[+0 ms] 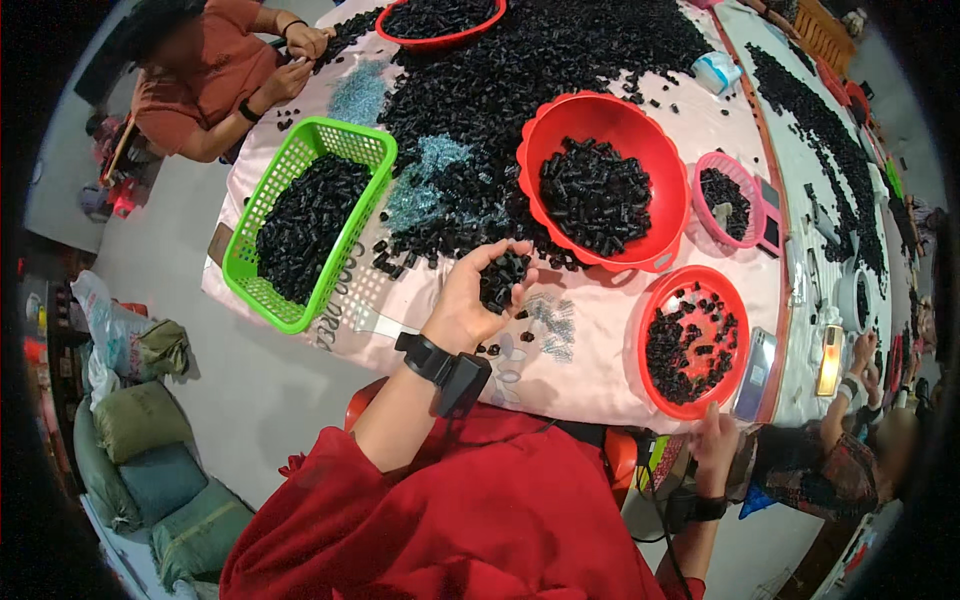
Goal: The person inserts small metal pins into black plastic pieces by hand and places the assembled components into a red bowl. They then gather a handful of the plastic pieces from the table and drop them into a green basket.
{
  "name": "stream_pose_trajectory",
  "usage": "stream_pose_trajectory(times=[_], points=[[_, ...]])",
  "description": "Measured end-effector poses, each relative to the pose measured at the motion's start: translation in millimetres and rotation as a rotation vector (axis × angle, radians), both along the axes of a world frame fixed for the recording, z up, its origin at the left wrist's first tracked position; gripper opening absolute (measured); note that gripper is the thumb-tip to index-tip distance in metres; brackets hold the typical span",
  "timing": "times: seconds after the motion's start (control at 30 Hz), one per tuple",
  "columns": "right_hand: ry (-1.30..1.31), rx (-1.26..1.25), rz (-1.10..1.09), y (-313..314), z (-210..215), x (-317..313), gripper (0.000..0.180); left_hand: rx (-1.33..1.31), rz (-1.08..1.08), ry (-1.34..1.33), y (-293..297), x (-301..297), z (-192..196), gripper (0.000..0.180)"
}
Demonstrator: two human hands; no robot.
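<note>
My left hand (468,300) is cupped, palm up, around a handful of small black plastic parts (505,280). Just beside it on the cloth lie thin silver springs (552,325) and a few loose black pieces. Lower right, my right hand (716,445) is closed at the near rim of a shallow red tray (742,345), which holds small black pieces spread over its bottom. Beyond my left hand stands a scalloped red bowl (655,130) with longer black parts in it. A heap of black parts (470,90) covers the table's far middle.
At left stands a green basket (250,215) of black parts; bluish-silver springs (435,165) lie beside it. A pink basket (745,175) and a phone (755,375) are at right. Other people sit far left and right. Stuffed sacks (145,420) lie lower left.
</note>
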State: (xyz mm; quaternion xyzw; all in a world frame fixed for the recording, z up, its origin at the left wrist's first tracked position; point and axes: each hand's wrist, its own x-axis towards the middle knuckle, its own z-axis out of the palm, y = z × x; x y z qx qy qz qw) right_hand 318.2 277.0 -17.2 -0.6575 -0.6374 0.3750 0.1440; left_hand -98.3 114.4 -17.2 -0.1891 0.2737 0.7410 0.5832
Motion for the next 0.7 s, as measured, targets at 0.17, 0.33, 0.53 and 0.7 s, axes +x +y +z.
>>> stream_pose_trajectory(times=[0.17, 0.33, 0.53, 0.7], points=[[0.645, -0.307, -0.205, 6.3, -13.0, -9.0, 0.019, 0.066, 0.000, -0.068, -11.0, 0.7, -1.6, 0.024], [0.496, -0.132, -0.155, -1.2, 8.1, -2.5, 0.019, 0.013, 0.019, -0.054, -13.4, 11.2, 0.6, 0.026], [0.551, -0.213, -0.129, -4.7, 28.1, 13.6, 0.017, 0.065, -0.005, -0.049, -8.4, 11.7, 3.4, 0.026], [0.665, -0.242, -0.228, 2.1, 52.4, 17.4, 0.014, 0.046, -0.021, -0.100, -14.5, -0.3, -10.1, 0.029]])
